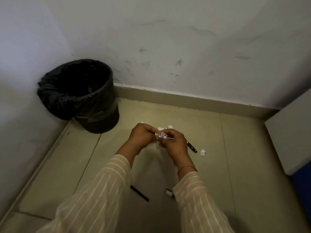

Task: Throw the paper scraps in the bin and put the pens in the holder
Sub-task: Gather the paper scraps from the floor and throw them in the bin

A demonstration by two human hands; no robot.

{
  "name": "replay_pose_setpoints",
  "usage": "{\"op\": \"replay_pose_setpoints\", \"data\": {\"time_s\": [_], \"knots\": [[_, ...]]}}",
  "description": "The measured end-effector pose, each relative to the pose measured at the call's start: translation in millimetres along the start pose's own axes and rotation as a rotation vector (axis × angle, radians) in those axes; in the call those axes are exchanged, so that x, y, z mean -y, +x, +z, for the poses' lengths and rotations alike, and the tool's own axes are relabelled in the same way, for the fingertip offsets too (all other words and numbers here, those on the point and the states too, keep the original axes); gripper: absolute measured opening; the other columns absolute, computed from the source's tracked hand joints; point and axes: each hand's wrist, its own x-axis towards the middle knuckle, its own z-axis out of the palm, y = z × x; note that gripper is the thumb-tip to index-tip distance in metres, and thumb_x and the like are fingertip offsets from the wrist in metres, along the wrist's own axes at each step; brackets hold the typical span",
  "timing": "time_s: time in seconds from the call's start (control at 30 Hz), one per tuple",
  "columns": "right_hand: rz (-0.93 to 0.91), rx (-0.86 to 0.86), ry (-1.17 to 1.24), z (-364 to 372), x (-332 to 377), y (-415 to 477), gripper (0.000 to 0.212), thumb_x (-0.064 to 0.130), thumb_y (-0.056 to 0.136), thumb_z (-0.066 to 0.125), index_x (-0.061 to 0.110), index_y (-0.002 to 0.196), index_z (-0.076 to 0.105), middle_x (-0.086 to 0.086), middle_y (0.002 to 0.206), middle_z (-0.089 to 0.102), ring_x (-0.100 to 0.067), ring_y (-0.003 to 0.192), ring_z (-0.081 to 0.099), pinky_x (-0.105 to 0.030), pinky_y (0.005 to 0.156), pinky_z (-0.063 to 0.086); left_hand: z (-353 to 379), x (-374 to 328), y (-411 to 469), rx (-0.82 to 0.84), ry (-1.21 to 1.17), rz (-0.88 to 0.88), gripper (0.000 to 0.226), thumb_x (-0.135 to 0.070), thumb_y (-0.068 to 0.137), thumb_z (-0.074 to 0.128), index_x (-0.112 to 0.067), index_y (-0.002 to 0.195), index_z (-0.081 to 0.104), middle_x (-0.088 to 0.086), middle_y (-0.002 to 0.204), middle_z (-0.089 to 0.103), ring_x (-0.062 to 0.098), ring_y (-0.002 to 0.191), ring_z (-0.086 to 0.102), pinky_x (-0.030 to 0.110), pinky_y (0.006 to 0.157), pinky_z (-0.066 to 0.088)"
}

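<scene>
My left hand (143,136) and my right hand (174,142) meet over the floor and both pinch a small bunch of white paper scraps (162,135). More scraps (165,127) lie on the floor just beyond my fingers, and one scrap (203,152) lies to the right. A black pen (191,146) rests on the floor beside my right hand. Another dark pen (139,193) lies nearer to me, between my forearms. The bin (79,95), lined with a black bag, stands open in the corner to the left. No pen holder is in view.
A small white piece with a dark edge (168,193) lies by my right sleeve. White walls and a skirting board (185,98) close off the back and left. A white and blue piece of furniture (292,140) stands at the right.
</scene>
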Motion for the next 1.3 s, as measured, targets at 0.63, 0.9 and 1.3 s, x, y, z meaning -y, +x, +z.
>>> {"op": "replay_pose_setpoints", "data": {"time_s": [0.63,0.9,1.3], "knots": [[-0.440,0.354,-0.214,189.5,268.8,71.7,0.027,0.023,0.072,0.086,0.024,0.099,0.080,-0.001,0.094,0.079,-0.023,0.089,0.077,-0.048,0.085,0.063,-263.1,-131.6,-30.4,-0.564,0.089,0.188,0.018,-0.019,0.083,0.081,-0.023,0.100,0.085,0.001,0.099,0.081,0.018,0.092,0.075,0.031,0.088,0.060],[-0.443,0.391,-0.531,196.5,265.2,88.6,0.029,0.012,0.080,0.081,0.019,0.108,0.079,-0.007,0.108,0.078,-0.022,0.097,0.075,-0.041,0.094,0.061,-276.4,-117.8,-18.5,-0.582,0.204,0.114,0.040,-0.001,0.088,0.061,-0.023,0.116,0.080,0.002,0.127,0.075,0.025,0.117,0.070,0.032,0.097,0.057],[-0.001,-0.043,-0.079,21.8,80.6,27.2,0.022,-0.001,0.085,0.073,0.012,0.102,0.079,-0.012,0.104,0.079,-0.024,0.099,0.075,-0.035,0.081,0.060,-76.7,-85.9,2.6,-0.119,0.337,0.268,0.036,-0.005,0.091,0.058,-0.021,0.116,0.079,0.001,0.127,0.075,0.021,0.120,0.068,0.035,0.107,0.052]]}}
